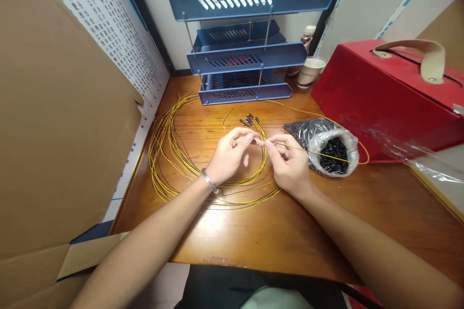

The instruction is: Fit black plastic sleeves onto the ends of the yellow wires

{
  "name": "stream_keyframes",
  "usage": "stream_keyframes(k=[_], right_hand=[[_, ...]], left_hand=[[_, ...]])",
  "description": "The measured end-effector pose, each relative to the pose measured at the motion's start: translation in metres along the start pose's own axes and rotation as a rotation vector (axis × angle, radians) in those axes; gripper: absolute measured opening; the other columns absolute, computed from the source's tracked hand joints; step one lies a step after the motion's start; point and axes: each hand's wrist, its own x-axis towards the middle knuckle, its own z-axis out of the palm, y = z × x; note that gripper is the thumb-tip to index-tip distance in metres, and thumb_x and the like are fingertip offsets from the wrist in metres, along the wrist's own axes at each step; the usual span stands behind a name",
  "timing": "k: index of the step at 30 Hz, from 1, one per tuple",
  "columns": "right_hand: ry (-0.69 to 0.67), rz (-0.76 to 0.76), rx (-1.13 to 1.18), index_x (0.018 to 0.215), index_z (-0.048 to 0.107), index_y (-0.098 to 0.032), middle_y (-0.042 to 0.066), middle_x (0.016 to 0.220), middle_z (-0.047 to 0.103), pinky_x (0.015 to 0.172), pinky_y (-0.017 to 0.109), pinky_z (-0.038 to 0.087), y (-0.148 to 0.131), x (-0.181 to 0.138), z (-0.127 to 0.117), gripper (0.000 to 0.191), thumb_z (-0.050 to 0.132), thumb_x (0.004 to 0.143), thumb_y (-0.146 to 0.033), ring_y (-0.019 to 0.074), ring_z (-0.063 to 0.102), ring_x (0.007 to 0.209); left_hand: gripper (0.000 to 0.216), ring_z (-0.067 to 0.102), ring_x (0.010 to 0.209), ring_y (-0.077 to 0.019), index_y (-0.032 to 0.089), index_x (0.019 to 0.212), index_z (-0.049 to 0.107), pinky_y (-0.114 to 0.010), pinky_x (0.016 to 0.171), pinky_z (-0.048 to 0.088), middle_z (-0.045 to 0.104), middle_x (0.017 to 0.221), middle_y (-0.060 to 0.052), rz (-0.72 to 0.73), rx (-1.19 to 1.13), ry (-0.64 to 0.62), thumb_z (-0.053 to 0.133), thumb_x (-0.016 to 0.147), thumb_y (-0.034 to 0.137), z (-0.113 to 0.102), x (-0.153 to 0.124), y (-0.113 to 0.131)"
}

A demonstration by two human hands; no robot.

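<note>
My right hand (292,164) pinches a thin yellow wire (335,158) close to its end. The wire runs out to the right over the bag, then loops back behind it. My left hand (232,152) is closed at thumb and forefinger on a small black piece, mostly hidden by the fingertips. Both hands' fingertips nearly meet above the table. Below and around them lies a loose coil of yellow and dark wires (159,154). Black connector ends (250,119) of several wires are bunched just beyond my fingers. At right, an open plastic bag (314,142) holds many small black pieces (334,155).
A blue tiered desk tray (246,94) stands at the back of the wooden table (232,241). Beside it are a paper cup (311,71) and a bottle (308,34). A red box (362,87) with a handle bounds the right, cardboard (65,130) the left.
</note>
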Motion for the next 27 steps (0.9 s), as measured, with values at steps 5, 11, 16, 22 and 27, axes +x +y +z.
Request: stream_keyframes(k=[5,11,16,22,27], right_hand=[[0.015,-0.156,-0.063,0.093,0.057,-0.019,-0.013,0.046,0.030,0.041,0.023,0.016,-0.001,0.004,-0.004,0.004,0.058,0.095,-0.023,0.0054,0.023,0.037],[0.038,-0.247,-0.097,0.091,0.057,-0.019,-0.014,0.047,0.028,0.041,0.022,0.018,0.004,0.009,-0.008,0.003,0.059,0.093,-0.018,0.0044,0.024,0.037],[0.037,-0.247,-0.101,0.092,0.058,-0.019,-0.014,0.048,0.030,0.042,0.021,0.021,0.007,0.008,-0.005,0.002,0.060,0.093,-0.018,0.0044,0.026,0.037],[0.052,-0.187,-0.095,0.091,0.059,-0.019,-0.014,0.047,0.031,0.043,0.022,0.023,0.009,0.007,-0.004,0.004,0.062,0.092,-0.021,0.0052,0.028,0.038],[0.047,-0.160,-0.122,0.086,0.060,-0.020,-0.012,0.047,0.034,0.043,0.022,0.023,0.011,0.008,-0.004,0.007,0.064,0.090,-0.024,0.0059,0.030,0.039]], left_hand=[[0.034,0.052,0.041,-0.0032,0.014,0.096,0.058,-0.017,0.037,0.039,0.078,0.097,-0.010,0.080,-0.015,0.081,0.065,0.091,0.047,0.001,-0.002,-0.001],[0.029,0.048,0.043,-0.0027,0.015,0.099,0.073,-0.016,0.039,0.041,0.075,0.086,-0.004,0.220,0.081,0.164,0.070,0.089,0.042,0.003,-0.003,-0.006],[0.023,0.056,0.049,-0.0059,0.016,0.103,0.072,-0.018,0.045,0.046,0.078,0.092,-0.006,0.264,0.232,0.176,0.064,0.094,0.035,0.002,-0.005,-0.014],[0.017,0.061,0.054,-0.0086,0.017,0.102,0.073,-0.020,0.052,0.046,0.078,0.086,-0.004,0.283,0.578,0.185,0.064,0.093,0.028,0.003,-0.010,-0.012],[0.017,0.062,0.056,-0.0094,0.018,0.099,0.074,-0.021,0.055,0.046,0.078,0.085,-0.003,0.269,0.658,0.189,0.066,0.091,0.030,0.003,-0.011,-0.008]])
